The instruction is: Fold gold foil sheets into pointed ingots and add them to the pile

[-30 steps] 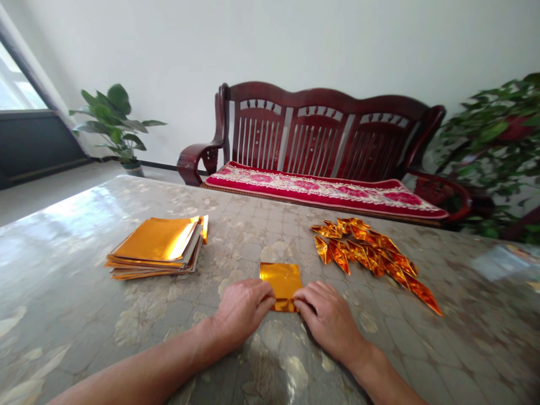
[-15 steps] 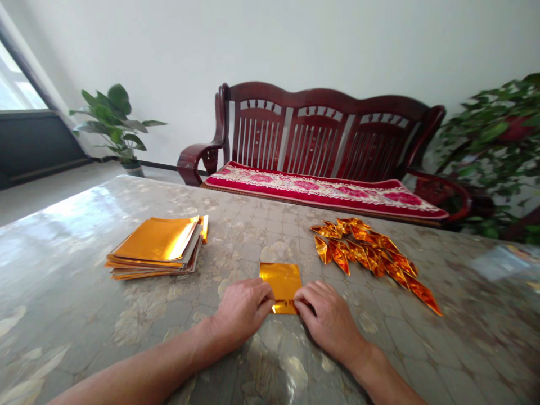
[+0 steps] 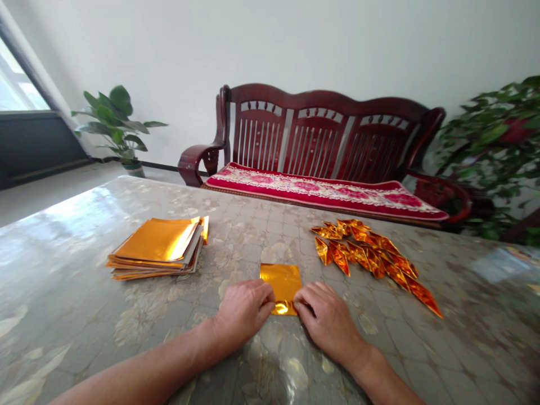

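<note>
A small sheet of shiny gold foil paper (image 3: 282,281) lies on the table in front of me, its near edge creased into a narrow band. My left hand (image 3: 244,306) pinches the left end of that band between thumb and fingers. On the opposite side my right hand (image 3: 327,315) is closed on the right end in the same way. Fingertips hide both lower corners of the sheet. Left of my hands stands a stack of gold foil paper (image 3: 154,242). Several folded, pointed gold foil pieces (image 3: 371,253) lie in a cluster on the right.
The table (image 3: 236,225) has a glossy, flower-patterned cover. Behind it stands a dark red wooden bench (image 3: 316,135) with a red floral cushion (image 3: 304,185). Potted plants (image 3: 113,121) flank the bench. A clear plastic bag (image 3: 502,264) lies at the table's right edge.
Both hands keep nearly the same place on the sheet. The light on the creased near band has shifted, and the band looks smoother. The stack and folded pieces have not moved.
</note>
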Demonstrator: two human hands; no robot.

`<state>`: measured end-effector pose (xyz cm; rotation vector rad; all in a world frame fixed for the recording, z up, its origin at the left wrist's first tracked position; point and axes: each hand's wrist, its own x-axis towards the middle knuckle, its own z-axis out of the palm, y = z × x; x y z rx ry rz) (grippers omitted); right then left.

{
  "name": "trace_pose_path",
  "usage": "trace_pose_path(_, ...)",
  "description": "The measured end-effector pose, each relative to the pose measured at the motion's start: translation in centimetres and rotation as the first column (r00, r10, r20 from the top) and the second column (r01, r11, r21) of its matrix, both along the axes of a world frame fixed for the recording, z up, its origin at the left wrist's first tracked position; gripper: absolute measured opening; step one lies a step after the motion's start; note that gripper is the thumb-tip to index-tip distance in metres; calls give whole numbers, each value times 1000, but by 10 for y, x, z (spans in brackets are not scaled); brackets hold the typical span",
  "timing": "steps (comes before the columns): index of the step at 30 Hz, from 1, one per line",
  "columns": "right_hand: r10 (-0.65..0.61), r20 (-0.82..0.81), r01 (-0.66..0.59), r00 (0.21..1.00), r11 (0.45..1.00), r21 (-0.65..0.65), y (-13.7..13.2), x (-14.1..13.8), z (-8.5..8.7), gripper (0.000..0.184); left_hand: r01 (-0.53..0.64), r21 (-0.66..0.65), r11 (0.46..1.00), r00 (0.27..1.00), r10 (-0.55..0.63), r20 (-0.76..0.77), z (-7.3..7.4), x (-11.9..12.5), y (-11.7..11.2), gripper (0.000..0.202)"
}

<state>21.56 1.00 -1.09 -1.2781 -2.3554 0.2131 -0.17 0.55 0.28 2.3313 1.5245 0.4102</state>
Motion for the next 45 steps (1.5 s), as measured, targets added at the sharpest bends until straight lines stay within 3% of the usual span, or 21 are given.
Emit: trace_pose_path(45,34,29,-33,999,999,-11,0,1,-2,8,38,28,999,999,-38,-2,-2,1,-2,5)
